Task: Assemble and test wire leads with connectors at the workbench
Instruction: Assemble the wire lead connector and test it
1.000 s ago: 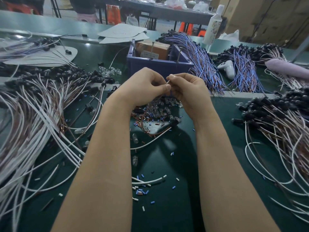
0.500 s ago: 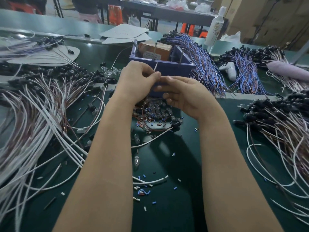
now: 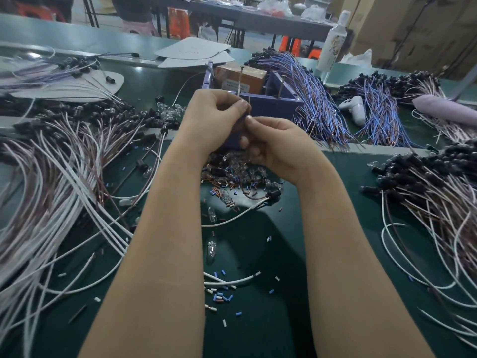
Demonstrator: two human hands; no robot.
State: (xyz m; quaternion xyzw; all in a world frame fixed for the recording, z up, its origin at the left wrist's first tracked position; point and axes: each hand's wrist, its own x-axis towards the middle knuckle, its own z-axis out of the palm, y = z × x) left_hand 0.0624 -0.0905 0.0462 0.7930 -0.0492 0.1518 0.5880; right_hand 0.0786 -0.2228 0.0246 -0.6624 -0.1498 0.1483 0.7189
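Over bulb pile [image 3: 232, 174] | left hand [image 3: 214, 120] — pinches thin lead [image 3: 249, 103] | right hand [image 3: 278, 148] pinches it (fingers curled)

Blue plastic bin [image 3: 273, 109] sits mid green tabletop [image 3: 258, 332], brown cardboard box [image 3: 240, 78] inside it, heap of clear glass bulbs [image 3: 232, 174] just in front. White-wire lead bundle [image 3: 51, 177] sprawls far left, second white-wire bundle [image 3: 438, 202] far right, blue-wire bundle [image 3: 317, 99] right beside the bin.

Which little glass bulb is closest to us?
The bulb lying alone between the forearms, just beyond the short white wire; the others sit farther back.
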